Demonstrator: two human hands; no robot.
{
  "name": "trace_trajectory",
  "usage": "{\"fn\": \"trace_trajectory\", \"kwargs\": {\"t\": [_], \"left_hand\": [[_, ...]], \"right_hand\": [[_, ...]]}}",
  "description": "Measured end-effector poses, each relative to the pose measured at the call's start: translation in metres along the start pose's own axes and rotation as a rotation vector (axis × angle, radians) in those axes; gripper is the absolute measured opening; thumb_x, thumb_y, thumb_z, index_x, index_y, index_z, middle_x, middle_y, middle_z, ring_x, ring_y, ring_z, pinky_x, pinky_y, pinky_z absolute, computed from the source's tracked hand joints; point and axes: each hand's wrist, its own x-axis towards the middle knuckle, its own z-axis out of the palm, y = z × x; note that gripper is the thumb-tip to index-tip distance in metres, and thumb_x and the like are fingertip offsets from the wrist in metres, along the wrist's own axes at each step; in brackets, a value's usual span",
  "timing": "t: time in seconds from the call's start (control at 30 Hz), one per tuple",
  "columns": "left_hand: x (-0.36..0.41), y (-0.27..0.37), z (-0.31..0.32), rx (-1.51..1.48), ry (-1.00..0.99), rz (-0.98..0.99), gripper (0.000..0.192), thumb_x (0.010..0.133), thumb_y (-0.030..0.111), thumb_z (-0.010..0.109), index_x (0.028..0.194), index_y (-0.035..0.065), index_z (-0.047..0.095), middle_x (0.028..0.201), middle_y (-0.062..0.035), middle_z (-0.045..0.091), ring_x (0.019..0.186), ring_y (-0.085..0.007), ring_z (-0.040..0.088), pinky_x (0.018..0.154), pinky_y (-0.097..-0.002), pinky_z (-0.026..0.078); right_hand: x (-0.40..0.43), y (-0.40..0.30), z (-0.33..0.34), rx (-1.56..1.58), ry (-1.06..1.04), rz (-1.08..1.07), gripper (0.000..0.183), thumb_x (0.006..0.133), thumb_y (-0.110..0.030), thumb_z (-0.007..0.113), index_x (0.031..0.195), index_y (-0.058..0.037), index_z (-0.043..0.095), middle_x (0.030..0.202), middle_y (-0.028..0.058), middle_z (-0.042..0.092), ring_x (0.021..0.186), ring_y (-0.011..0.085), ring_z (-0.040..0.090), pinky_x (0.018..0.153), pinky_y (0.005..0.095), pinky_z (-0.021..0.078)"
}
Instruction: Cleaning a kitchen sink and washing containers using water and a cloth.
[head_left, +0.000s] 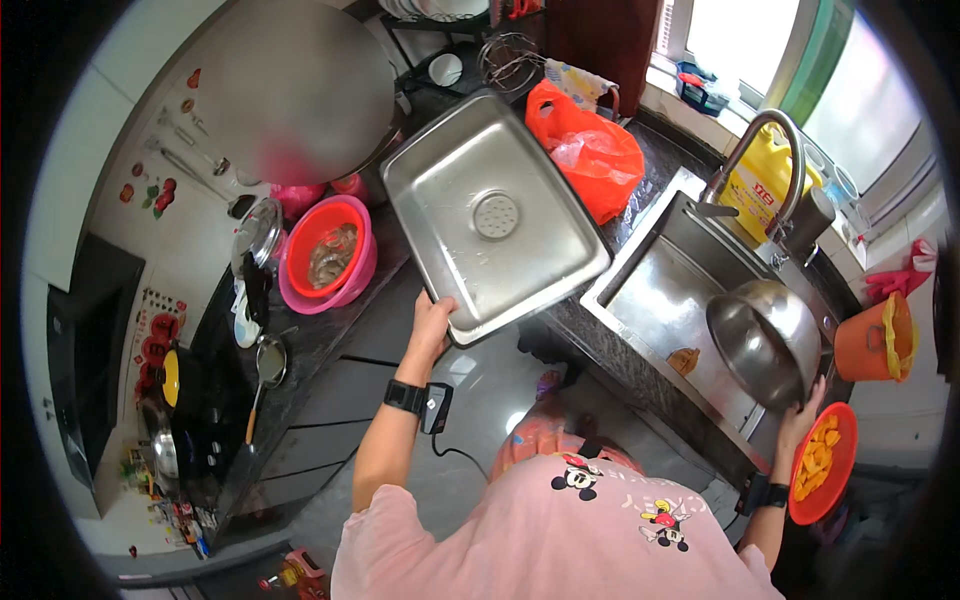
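My left hand (430, 328) grips the near corner of a rectangular stainless steel basin (435, 206), thumb over the rim. The basin is tilted, its inside towards me, with a round perforated patch (496, 215) in its floor. On the right, my right hand (804, 421) holds the rim of a round stainless steel bowl (787, 319), tipped on its side over the sink (645, 289). A brown scrap (683, 361) lies in the sink near the bowl. Beside my right wrist stands a red bowl of orange chunks (817, 461).
A curved faucet (776, 120) and a yellow detergent jug (750, 187) stand behind the sink. A red plastic bag (589, 157) sits on the counter. Left are nested basins holding shrimp (330, 259) and a ladle (271, 364). An orange bucket (862, 337) stands right. Blurring hides the upper left.
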Motion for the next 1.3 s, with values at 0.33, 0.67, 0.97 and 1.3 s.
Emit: {"fn": "trace_trajectory", "kwargs": {"t": [0.33, 0.67, 0.97, 1.3], "left_hand": [[-0.075, 0.028, 0.039, 0.175, -0.655, -0.202, 0.042, 0.064, 0.002, 0.052, 0.105, -0.0055, 0.048, 0.090, -0.0067, 0.055, 0.077, -0.0120, 0.052, 0.067, -0.0229, 0.044], [-0.103, 0.041, 0.022, 0.207, -0.762, -0.312, 0.045, 0.064, 0.002, 0.054, 0.108, -0.0050, 0.049, 0.096, -0.0090, 0.055, 0.085, -0.0126, 0.052, 0.073, -0.0231, 0.044], [-0.066, 0.089, -0.084, 0.253, -0.522, -0.208, 0.049, 0.065, 0.005, 0.057, 0.112, -0.0042, 0.047, 0.100, -0.0088, 0.055, 0.089, -0.0128, 0.052, 0.078, -0.0230, 0.043], [0.078, 0.082, -0.148, 0.281, -0.035, -0.028, 0.049, 0.072, 0.018, 0.061, 0.114, -0.0023, 0.047, 0.106, -0.0104, 0.054, 0.101, -0.0172, 0.048, 0.086, -0.0253, 0.037]], "right_hand": [[-0.044, 0.017, -0.021, 0.525, -0.381, 0.728, 0.016, 0.070, -0.013, 0.046, 0.081, -0.0009, 0.043, 0.067, 0.0066, 0.046, 0.053, 0.0192, 0.054, 0.040, 0.0368, 0.0522], [-0.068, -0.101, 0.060, 0.801, -0.745, 0.630, 0.024, 0.079, -0.017, 0.052, 0.095, -0.0001, 0.053, 0.069, 0.0035, 0.054, 0.051, 0.0108, 0.051, 0.042, 0.0215, 0.0383], [-0.054, -0.261, 0.202, 0.925, -1.191, 0.472, 0.028, 0.082, -0.018, 0.050, 0.098, 0.0045, 0.053, 0.078, 0.0078, 0.058, 0.065, 0.0136, 0.057, 0.057, 0.0251, 0.0468], [-0.041, -0.368, 0.347, 1.059, -1.346, 0.474, 0.023, 0.080, -0.019, 0.052, 0.093, -0.0012, 0.058, 0.078, 0.0064, 0.059, 0.067, 0.0161, 0.058, 0.061, 0.0283, 0.0489]]}}
